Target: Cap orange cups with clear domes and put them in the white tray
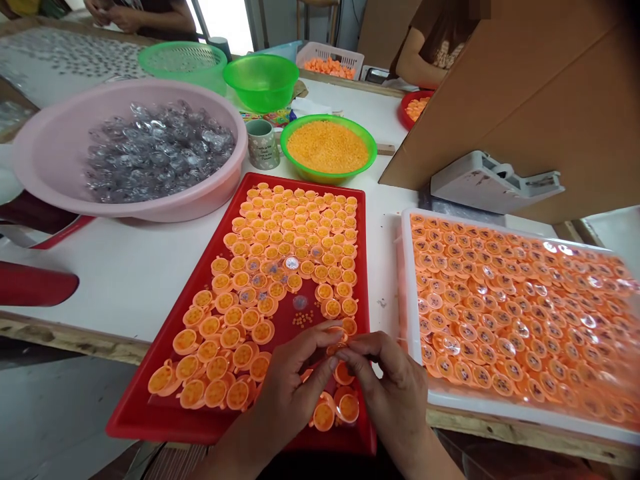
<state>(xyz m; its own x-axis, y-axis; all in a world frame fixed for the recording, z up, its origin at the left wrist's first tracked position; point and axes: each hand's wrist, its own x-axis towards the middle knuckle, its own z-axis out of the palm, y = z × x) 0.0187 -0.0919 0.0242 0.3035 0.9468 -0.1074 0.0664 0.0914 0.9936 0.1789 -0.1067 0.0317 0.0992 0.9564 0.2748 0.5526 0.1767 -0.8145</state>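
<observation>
My left hand (pixel 295 380) and my right hand (pixel 390 383) meet over the near right part of a red tray (pixel 240 430). Between their pinched fingertips is a small orange toy cup (pixel 336 348), mostly hidden by the fingers. Rows of similar orange cups (pixel 217 367) with yellow bits inside fill much of the tray. A few clear domed pieces (pixel 292 263) lie on the cups in the middle. Loose yellow bits (pixel 303 319) and another clear piece (pixel 300 303) rest on the bare red patch just beyond my left hand.
A pink basin (pixel 240 167) of clear pieces stands back left, beside a mug (pixel 263 145) and a green bowl (pixel 371 160) of yellow bits. At right are a white tray (pixel 407 280) of finished-looking orange cups, a tape dispenser (pixel 480 187) and a cardboard panel (pixel 500 93). Two people sit across.
</observation>
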